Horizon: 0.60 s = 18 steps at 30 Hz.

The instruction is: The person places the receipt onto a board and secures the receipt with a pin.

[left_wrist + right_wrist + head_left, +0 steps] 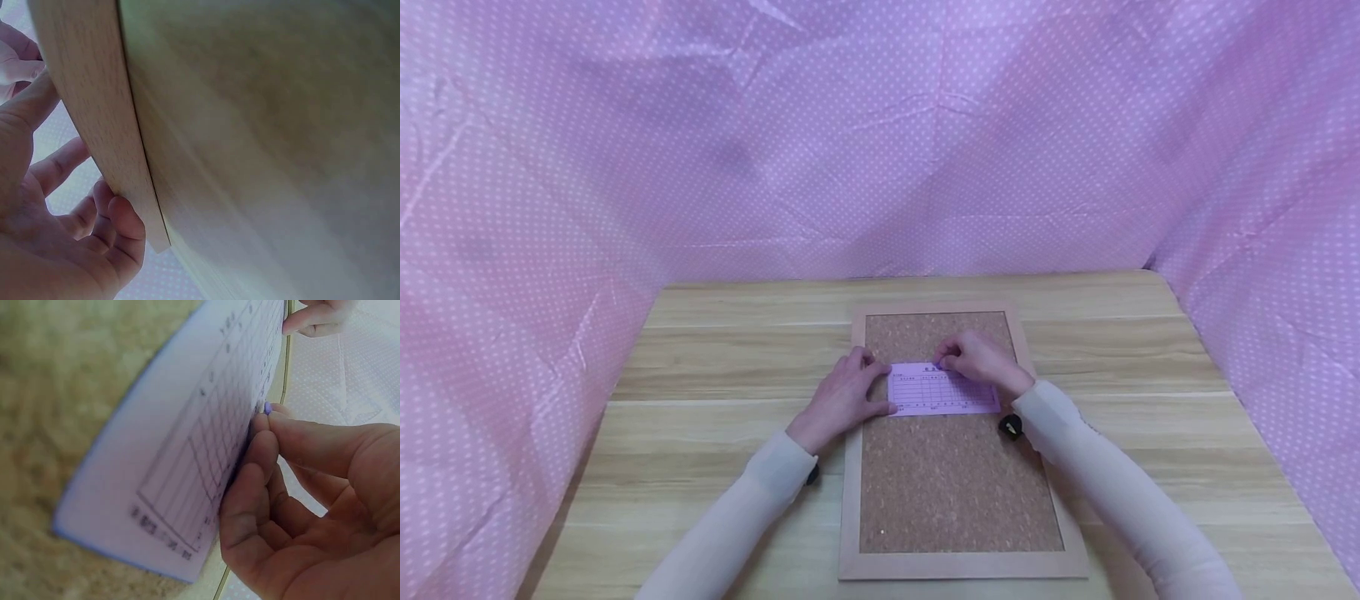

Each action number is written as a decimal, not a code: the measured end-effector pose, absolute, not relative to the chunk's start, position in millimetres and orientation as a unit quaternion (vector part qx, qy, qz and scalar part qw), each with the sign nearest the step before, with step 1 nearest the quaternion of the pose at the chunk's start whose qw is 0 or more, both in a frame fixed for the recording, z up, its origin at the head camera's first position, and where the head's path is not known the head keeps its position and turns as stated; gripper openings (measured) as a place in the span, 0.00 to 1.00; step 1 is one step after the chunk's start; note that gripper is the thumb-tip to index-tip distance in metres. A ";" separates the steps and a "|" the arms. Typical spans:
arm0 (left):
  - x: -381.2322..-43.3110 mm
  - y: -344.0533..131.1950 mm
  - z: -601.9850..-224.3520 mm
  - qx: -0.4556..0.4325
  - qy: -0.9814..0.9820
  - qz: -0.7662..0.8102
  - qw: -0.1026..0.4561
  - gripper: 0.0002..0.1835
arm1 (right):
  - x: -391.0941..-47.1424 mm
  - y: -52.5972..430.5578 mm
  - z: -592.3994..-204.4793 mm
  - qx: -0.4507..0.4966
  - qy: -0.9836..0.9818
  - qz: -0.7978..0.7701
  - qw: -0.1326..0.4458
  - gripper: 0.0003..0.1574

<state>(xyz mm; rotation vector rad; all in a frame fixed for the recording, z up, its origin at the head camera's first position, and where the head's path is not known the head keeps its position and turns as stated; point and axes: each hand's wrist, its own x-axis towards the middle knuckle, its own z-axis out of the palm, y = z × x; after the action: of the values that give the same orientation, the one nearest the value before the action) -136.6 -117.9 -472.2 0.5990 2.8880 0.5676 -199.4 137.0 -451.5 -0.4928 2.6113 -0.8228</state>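
A pink printed form (917, 390) lies across the corkboard (955, 492), which has a pale wooden frame. At the form's left edge is my left hand (844, 390), its thumb and forefinger spread to press the two left corners. In the left wrist view its other fingers (128, 219) touch the edge of the board's frame. My right hand (977, 360) is at the form's top edge, pinching a small purple pushpin (268, 408) between thumb and fingertips. The pin's point is hidden by the fingers and paper.
The board lies on a wood-grain table (715, 367). Pink dotted cloth (880, 167) hangs behind the table and at both sides. A tiny pale dot (882, 532) shows on the cork at lower left. Black wrist devices (1011, 427) sit below the sleeve cuffs.
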 end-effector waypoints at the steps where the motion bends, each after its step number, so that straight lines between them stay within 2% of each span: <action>1: -136.6 -117.9 -472.1 0.198 0.959 0.188 0.070 0.36 | -199.5 136.7 -450.9 -0.173 0.924 -0.291 0.180 0.09; 18: -136.7 -118.9 -473.7 0.208 0.957 0.196 0.057 0.35 | -203.4 131.4 -446.4 -0.168 0.921 -0.290 0.198 0.09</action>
<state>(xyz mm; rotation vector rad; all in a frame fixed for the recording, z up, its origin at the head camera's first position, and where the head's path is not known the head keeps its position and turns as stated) -136.7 -118.9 -473.7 0.6309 2.9012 0.5943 -203.4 131.4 -446.4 -0.4698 2.5767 -0.8113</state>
